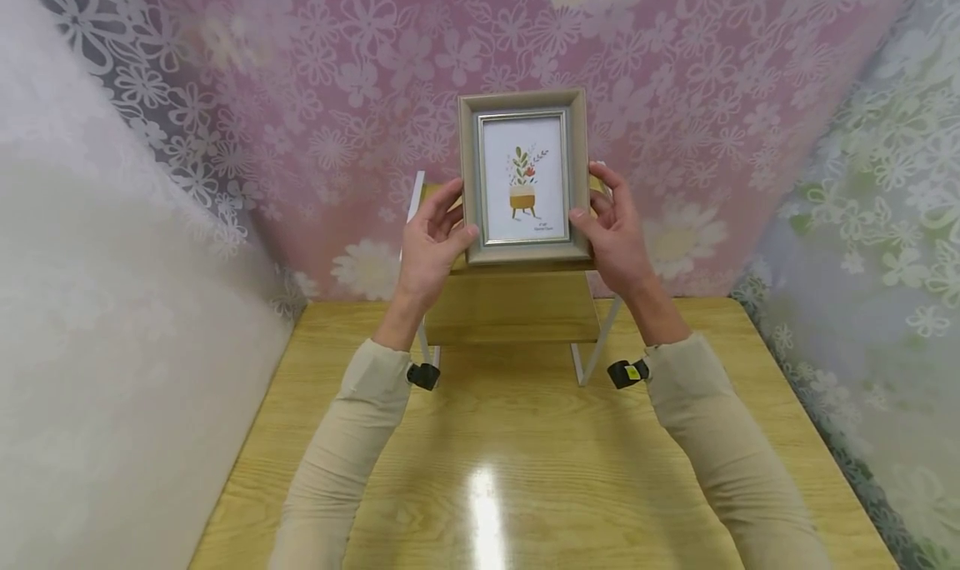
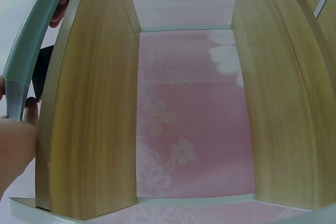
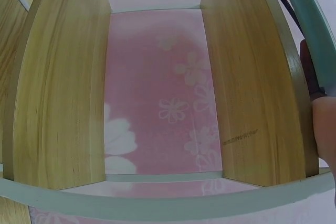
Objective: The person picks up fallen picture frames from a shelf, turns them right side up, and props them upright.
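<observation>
Both hands hold a picture frame [image 1: 471,178] at its lower sides, its front showing a potted plant print. My left hand [image 1: 431,245] grips the left edge, thumb in front; my right hand [image 1: 618,237] grips the right edge the same way. The frame is at the upper board of a small wooden shelf [image 1: 517,303] with white legs. In the left wrist view, a dark piece [image 2: 42,72] lies between the frame's back and the board. I cannot tell whether the frame touches the board. The right wrist view shows the frame's edge [image 3: 310,24] beside the upper board [image 3: 257,87].
The shelf stands on a wood-grain table [image 1: 420,470] against a pink floral wall [image 1: 337,95]. A pale wall [image 1: 112,303] borders the left side and a floral panel [image 1: 885,262] the right. White legs [image 1: 588,370] rise at the shelf's sides.
</observation>
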The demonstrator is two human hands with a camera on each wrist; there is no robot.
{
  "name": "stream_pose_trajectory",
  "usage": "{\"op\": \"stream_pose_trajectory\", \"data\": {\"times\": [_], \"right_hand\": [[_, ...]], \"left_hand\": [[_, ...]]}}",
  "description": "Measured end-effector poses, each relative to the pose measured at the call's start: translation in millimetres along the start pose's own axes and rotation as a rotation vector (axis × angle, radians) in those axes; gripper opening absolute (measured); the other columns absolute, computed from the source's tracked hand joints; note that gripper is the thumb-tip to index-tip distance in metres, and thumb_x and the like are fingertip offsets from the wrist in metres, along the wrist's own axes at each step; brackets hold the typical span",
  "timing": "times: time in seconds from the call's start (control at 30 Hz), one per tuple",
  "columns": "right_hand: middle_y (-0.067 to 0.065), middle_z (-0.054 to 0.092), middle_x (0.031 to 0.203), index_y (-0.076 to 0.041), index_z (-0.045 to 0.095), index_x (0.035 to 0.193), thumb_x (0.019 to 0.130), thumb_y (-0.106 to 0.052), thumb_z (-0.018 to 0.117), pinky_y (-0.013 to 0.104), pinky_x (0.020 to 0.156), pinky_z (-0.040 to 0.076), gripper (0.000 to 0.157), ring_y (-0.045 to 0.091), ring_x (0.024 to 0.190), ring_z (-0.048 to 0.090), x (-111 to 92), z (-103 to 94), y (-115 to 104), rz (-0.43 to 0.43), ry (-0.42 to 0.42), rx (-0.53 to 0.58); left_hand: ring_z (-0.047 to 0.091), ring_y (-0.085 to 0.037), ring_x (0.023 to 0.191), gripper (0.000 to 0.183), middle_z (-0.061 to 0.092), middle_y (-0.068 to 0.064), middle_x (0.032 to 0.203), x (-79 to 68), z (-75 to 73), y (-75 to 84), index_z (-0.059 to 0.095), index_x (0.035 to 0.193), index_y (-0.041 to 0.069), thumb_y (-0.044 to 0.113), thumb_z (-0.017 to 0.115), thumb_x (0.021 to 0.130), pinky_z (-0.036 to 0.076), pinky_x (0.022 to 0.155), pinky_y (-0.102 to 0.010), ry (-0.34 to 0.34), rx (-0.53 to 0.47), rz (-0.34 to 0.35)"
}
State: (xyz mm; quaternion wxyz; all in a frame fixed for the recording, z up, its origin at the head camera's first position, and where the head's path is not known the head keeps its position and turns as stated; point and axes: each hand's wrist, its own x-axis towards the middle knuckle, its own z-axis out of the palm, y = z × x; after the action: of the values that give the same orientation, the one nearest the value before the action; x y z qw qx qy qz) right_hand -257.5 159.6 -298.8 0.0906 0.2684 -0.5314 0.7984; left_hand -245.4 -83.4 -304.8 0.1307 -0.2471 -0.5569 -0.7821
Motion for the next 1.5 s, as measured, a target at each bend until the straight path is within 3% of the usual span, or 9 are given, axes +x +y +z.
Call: {"op": "stream_pose_trajectory", "data": {"times": [0.2, 0.47, 0.7, 0.93, 1.37, 1.5], "right_hand": [[0.016, 0.051, 0.122, -0.009, 0.035, 0.138, 0.093, 0.011, 0.045, 0.026, 0.077, 0.054, 0.051, 0.022, 0.109, 0.052, -0.7, 8.6, 0.9, -0.013, 0.038, -0.001], [0.017, 0.045, 0.136, -0.012, 0.036, 0.136, 0.097, 0.005, 0.039, 0.029, 0.085, 0.052, 0.043, 0.026, 0.122, 0.047, -7.7, 24.7, -0.9, -0.006, 0.190, 0.055], [0.012, 0.049, 0.130, -0.013, 0.047, 0.131, 0.098, -0.006, 0.046, 0.029, 0.080, 0.055, 0.033, 0.022, 0.107, 0.057, -4.9, 25.5, -0.5, 0.004, 0.277, 0.135], [0.015, 0.053, 0.126, -0.009, 0.049, 0.131, 0.099, -0.013, 0.047, 0.033, 0.076, 0.056, 0.033, 0.024, 0.101, 0.062, -7.1, 18.0, 1.4, -0.002, 0.217, 0.299], [0.017, 0.059, 0.118, -0.001, 0.047, 0.128, 0.100, -0.007, 0.040, 0.038, 0.076, 0.057, 0.029, 0.030, 0.097, 0.065, -9.4, 12.3, 0.4, 0.012, 0.112, 0.599], [0.017, 0.059, 0.118, -0.001, 0.046, 0.129, 0.100, -0.008, 0.039, 0.039, 0.077, 0.056, 0.030, 0.030, 0.099, 0.064, -9.9, 10.5, 0.3, 0.015, 0.086, 0.647]], "left_hand": [[0.050, -0.026, 0.121, 0.059, 0.045, -0.014, 0.140, -1.6, -1.2, 6.6, 0.042, 0.138, -0.004, -0.015, 0.060, 0.082, 0.042, 0.102, -0.034, -0.016, 0.015, 0.019], [0.050, -0.031, 0.121, 0.058, 0.043, -0.020, 0.140, -13.4, 7.9, 22.3, 0.039, 0.136, -0.012, -0.020, 0.057, 0.082, 0.046, 0.098, -0.035, -0.135, 0.039, 0.197], [0.048, -0.036, 0.124, 0.057, 0.039, -0.024, 0.143, -17.4, 18.5, 37.7, 0.037, 0.135, -0.016, -0.022, 0.055, 0.081, 0.043, 0.100, -0.044, -0.219, 0.061, 0.305], [0.045, -0.036, 0.126, 0.054, 0.032, -0.026, 0.147, -21.5, 29.6, 47.7, 0.037, 0.134, -0.018, -0.018, 0.055, 0.082, 0.042, 0.101, -0.047, -0.309, 0.127, 0.360], [0.042, -0.035, 0.129, 0.053, 0.030, -0.030, 0.146, -24.1, 46.8, 55.7, 0.037, 0.131, -0.021, -0.023, 0.053, 0.080, 0.040, 0.102, -0.048, -0.382, 0.112, 0.435], [0.038, -0.034, 0.133, 0.049, 0.031, -0.031, 0.145, -24.7, 50.5, 56.4, 0.039, 0.129, -0.021, -0.022, 0.052, 0.081, 0.039, 0.104, -0.046, -0.376, 0.134, 0.442]]}}
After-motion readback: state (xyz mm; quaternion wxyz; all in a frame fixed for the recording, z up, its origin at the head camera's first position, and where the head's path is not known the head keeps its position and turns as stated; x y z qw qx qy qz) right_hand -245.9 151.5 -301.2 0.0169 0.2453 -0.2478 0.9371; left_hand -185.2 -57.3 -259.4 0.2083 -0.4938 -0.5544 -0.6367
